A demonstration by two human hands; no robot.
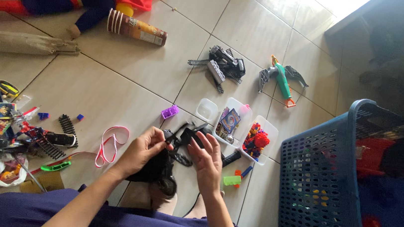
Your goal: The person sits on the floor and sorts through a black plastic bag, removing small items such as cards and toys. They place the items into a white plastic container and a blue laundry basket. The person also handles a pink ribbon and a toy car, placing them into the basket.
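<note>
Fingers of the left hand (144, 147) and right hand (205, 160) pinch one black toy vehicle (174, 148) between them, above the tiled floor (131, 71), near a blue basket (321, 191).

We extend both forearms forward; left hand (142, 148) and right hand (207, 160) meet at centre, fingers curled in grip.
</note>
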